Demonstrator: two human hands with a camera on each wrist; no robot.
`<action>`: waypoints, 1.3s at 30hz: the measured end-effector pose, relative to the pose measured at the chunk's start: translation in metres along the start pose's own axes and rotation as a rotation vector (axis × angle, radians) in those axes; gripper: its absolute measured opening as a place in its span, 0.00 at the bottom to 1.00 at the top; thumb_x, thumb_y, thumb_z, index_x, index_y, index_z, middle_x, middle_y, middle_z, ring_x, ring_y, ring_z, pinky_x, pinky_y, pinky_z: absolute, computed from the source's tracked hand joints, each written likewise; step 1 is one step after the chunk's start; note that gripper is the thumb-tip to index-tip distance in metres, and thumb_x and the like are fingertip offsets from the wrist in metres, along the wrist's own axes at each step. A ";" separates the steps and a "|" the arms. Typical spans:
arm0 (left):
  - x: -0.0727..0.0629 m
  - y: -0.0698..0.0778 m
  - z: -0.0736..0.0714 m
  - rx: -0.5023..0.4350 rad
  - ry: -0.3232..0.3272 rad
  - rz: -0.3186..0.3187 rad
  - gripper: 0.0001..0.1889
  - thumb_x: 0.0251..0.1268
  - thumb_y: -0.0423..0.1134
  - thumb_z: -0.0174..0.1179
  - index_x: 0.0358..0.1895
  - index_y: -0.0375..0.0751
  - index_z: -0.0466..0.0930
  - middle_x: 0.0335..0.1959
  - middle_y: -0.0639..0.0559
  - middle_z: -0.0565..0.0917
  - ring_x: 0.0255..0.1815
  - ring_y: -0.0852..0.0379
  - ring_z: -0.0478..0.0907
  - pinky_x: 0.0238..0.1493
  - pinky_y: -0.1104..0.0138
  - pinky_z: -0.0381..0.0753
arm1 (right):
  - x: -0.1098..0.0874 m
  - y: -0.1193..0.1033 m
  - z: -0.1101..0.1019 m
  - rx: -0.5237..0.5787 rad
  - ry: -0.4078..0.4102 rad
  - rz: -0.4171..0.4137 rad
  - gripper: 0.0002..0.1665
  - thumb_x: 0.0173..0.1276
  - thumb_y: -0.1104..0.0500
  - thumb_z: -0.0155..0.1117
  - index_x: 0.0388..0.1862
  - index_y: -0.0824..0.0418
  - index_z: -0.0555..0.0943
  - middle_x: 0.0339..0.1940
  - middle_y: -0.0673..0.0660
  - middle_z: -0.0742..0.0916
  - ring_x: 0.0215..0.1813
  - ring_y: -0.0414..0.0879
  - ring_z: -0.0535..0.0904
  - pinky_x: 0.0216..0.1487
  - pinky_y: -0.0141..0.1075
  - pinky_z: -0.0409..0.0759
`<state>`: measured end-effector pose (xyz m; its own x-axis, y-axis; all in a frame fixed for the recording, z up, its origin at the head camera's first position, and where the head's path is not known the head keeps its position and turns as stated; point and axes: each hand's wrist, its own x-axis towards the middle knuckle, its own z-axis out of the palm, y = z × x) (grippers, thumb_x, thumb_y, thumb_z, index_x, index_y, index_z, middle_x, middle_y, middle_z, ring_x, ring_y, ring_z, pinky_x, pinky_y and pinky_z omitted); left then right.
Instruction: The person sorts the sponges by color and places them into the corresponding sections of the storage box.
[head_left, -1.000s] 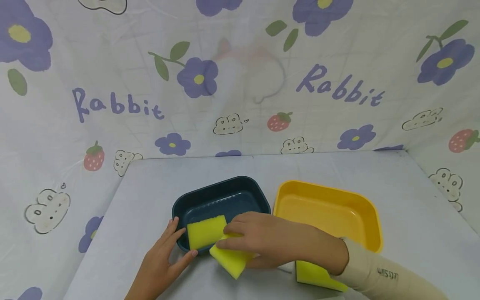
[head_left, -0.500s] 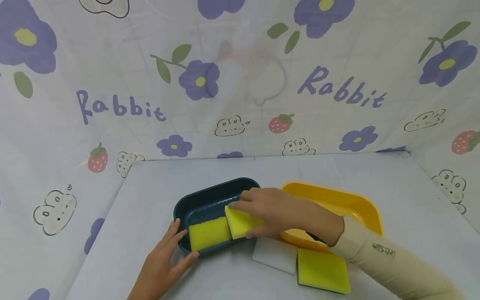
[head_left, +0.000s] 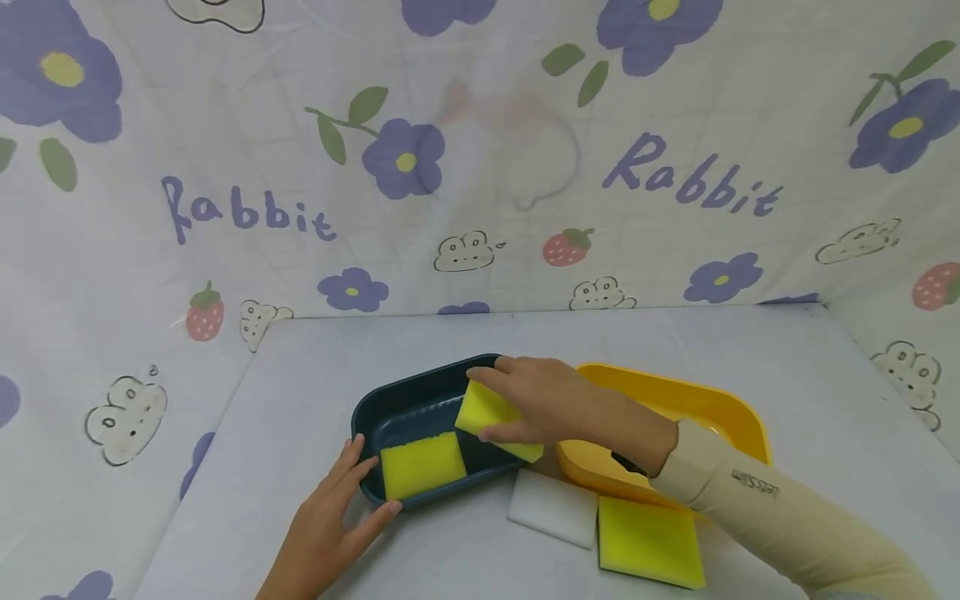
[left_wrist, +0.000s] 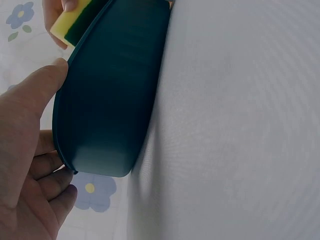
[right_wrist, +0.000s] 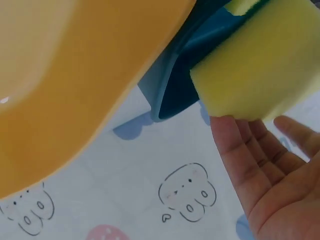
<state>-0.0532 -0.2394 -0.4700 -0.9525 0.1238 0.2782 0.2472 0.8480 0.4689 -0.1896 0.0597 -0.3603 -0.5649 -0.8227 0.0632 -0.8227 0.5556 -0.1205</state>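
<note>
My right hand (head_left: 551, 400) pinches a yellow sponge (head_left: 487, 408) over the right part of the dark teal tray (head_left: 390, 390). In the right wrist view the held sponge (right_wrist: 265, 65) is tilted, with fingertips along its edge; a dark green layer shows on its far side. Another yellow sponge (head_left: 423, 467) lies in the front left of the tray. At the tray's left corner my left hand (head_left: 326, 508) rests with its fingers spread, thumb on the front rim and fingertips on the left rim. In the left wrist view the thumb (left_wrist: 55, 75) touches the tray's edge.
To the right, partly behind my right forearm, stands a yellow tray (head_left: 675, 392). In front of it lie a white sponge pad (head_left: 553, 508) and a yellow sponge (head_left: 648, 542) side by side on the white table (head_left: 442, 558). A patterned cloth (head_left: 480, 167) hangs behind.
My right hand has carried the sponge from in front of the tray up and to the right, over the tray's right part. The left hand stays at the left corner.
</note>
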 end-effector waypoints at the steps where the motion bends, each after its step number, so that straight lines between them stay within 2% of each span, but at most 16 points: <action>1: 0.000 0.000 0.000 0.001 0.002 0.002 0.37 0.58 0.54 0.73 0.67 0.38 0.75 0.77 0.44 0.62 0.74 0.45 0.64 0.63 0.49 0.73 | 0.001 0.000 0.001 0.001 0.003 0.014 0.43 0.66 0.34 0.66 0.70 0.58 0.73 0.47 0.56 0.83 0.35 0.45 0.74 0.32 0.33 0.78; 4: 0.000 -0.002 0.002 -0.002 0.010 0.015 0.37 0.58 0.54 0.73 0.67 0.38 0.75 0.77 0.43 0.62 0.74 0.45 0.64 0.63 0.49 0.73 | 0.005 0.000 0.003 0.001 0.005 0.060 0.42 0.66 0.34 0.66 0.69 0.58 0.74 0.49 0.57 0.84 0.37 0.46 0.75 0.35 0.33 0.79; 13: 0.000 -0.004 0.003 -0.009 0.018 0.037 0.37 0.59 0.56 0.72 0.66 0.37 0.75 0.77 0.43 0.63 0.74 0.45 0.64 0.63 0.50 0.73 | 0.014 0.002 0.011 -0.013 0.006 0.167 0.41 0.64 0.33 0.67 0.68 0.56 0.76 0.46 0.56 0.84 0.35 0.45 0.74 0.32 0.33 0.77; 27: -0.002 -0.005 0.004 -0.011 0.004 0.008 0.37 0.57 0.55 0.73 0.67 0.38 0.75 0.77 0.44 0.63 0.74 0.46 0.63 0.64 0.50 0.73 | 0.027 0.002 0.032 -0.065 -0.023 0.176 0.41 0.64 0.32 0.66 0.66 0.57 0.77 0.43 0.56 0.84 0.34 0.45 0.75 0.31 0.33 0.78; 34: 0.000 -0.006 0.004 -0.029 0.011 0.033 0.37 0.59 0.56 0.72 0.67 0.38 0.75 0.77 0.45 0.62 0.75 0.48 0.62 0.65 0.51 0.72 | 0.030 0.004 0.040 -0.095 -0.047 0.183 0.41 0.64 0.32 0.66 0.65 0.58 0.77 0.41 0.56 0.83 0.33 0.46 0.75 0.32 0.35 0.80; 39: -0.001 -0.007 0.003 -0.025 0.007 0.018 0.37 0.59 0.57 0.72 0.67 0.38 0.75 0.77 0.45 0.63 0.75 0.48 0.62 0.64 0.51 0.72 | 0.033 0.003 0.046 -0.100 -0.053 0.169 0.40 0.64 0.32 0.66 0.64 0.58 0.77 0.41 0.56 0.83 0.33 0.46 0.74 0.31 0.34 0.79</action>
<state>-0.0543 -0.2434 -0.4763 -0.9466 0.1353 0.2925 0.2687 0.8327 0.4842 -0.2081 0.0288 -0.4042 -0.6931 -0.7208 -0.0025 -0.7206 0.6929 -0.0255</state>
